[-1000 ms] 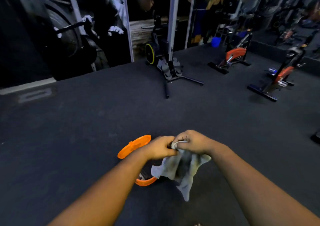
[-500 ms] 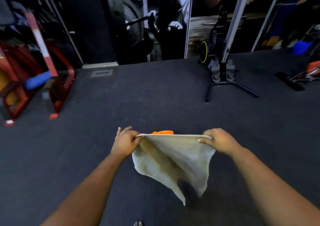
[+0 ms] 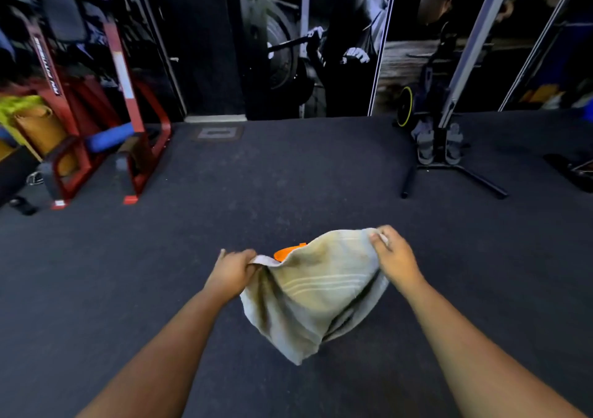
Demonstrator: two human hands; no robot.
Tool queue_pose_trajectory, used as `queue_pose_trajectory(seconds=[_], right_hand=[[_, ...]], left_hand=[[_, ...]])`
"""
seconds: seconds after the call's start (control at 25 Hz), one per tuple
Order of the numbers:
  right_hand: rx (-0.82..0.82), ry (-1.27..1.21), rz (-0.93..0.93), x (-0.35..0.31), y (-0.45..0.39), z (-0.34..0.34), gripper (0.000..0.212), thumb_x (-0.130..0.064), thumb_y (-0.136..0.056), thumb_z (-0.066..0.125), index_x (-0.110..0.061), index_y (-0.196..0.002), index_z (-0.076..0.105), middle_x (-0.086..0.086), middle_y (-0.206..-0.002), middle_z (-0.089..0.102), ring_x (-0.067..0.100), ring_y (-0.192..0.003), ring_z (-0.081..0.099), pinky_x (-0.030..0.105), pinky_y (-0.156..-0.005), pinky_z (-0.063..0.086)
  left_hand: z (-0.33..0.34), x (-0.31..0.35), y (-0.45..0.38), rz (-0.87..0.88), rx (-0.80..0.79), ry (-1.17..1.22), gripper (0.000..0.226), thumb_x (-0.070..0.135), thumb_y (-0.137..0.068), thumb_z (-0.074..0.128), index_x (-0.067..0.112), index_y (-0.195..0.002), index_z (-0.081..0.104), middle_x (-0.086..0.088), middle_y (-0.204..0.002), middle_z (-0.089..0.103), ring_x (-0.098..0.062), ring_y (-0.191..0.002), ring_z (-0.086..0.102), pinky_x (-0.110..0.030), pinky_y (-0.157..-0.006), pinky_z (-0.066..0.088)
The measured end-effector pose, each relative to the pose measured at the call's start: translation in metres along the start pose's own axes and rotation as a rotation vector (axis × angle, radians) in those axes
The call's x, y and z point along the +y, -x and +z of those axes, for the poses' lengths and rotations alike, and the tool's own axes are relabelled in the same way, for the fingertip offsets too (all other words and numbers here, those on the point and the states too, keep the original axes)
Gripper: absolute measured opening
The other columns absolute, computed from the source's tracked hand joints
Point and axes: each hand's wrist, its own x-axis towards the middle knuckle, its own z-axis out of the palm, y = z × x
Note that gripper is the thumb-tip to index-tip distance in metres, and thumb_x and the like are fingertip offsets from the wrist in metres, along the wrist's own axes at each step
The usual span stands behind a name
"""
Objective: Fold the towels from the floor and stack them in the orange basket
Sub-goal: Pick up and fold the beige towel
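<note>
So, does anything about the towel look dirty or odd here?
Yes. The towel, held by the left hand and right hand, shows brownish patches that look like stains. It hides most of the orange basket.

Dim, soft-focus frame (edges bowed, corners dark).

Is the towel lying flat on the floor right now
No, the towel hangs in the air, gripped at its top corners by the left hand and right hand.
</note>
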Motion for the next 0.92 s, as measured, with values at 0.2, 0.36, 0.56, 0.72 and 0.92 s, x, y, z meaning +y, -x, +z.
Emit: queue_pose_trajectory(seconds=[0.2,0.36,0.56,0.72,0.92], right_hand=[[-0.515,0.259,-0.137,-0.021,0.031,0.062,0.07,-0.057,-0.073,0.082,-0.042,-0.135,0.054,-0.012,-0.115,0.066,0.007,-0.104,0.062,0.03,-0.092,0.05],[-0.531,0.443,-0.23,-0.017,0.043,0.072,0.011,-0.035,-0.089,0.068,-0.029,-0.098,0.071,-0.008,-0.091,0.073,0.013,-0.084,0.065,0.041,-0.079,0.054],[-0.456,0.312,-0.125,0.01,0.034,0.037,0.007,-0.028,-0.091,0.07,-0.03,-0.085,0.07,-0.009,-0.081,0.072,0.011,-0.08,0.068,0.041,-0.078,0.055],[-0.334,0.11,0.018,0.015,0.039,0.035,0.007,-0.026,-0.09,0.074,-0.022,-0.09,0.068,-0.006,-0.085,0.07,0.015,-0.082,0.066,0.036,-0.074,0.053],[-0.154,-0.245,0.234,0.022,0.053,0.028,0.021,-0.011,-0.083,0.072,-0.013,-0.071,0.055,-0.001,-0.065,0.054,0.012,-0.061,0.05,0.027,-0.054,0.039]], left_hand=[[0.003,0.054,0.017,0.111,0.004,0.385,0.024,0.05,-0.078,0.055,0.028,-0.069,0.057,0.008,-0.068,0.06,-0.015,-0.071,0.06,-0.033,-0.063,0.045],[0.02,0.049,0.033,0.15,-0.071,0.433,0.024,0.051,-0.081,0.074,0.031,-0.072,0.066,0.011,-0.071,0.067,-0.006,-0.07,0.062,-0.033,-0.066,0.049],[0.037,0.004,0.056,0.01,-0.001,0.972,0.029,0.028,-0.086,0.078,0.0,-0.092,0.075,-0.007,-0.076,0.071,-0.015,-0.071,0.061,-0.035,-0.068,0.049],[0.059,0.056,0.071,-0.124,0.164,1.272,0.018,0.014,-0.096,0.069,-0.004,-0.097,0.072,-0.016,-0.084,0.075,-0.023,-0.076,0.067,-0.041,-0.076,0.054],[0.068,0.107,0.071,-0.34,0.369,1.378,0.018,0.02,-0.1,0.065,0.005,-0.089,0.066,-0.014,-0.078,0.073,-0.022,-0.07,0.066,-0.036,-0.063,0.055]])
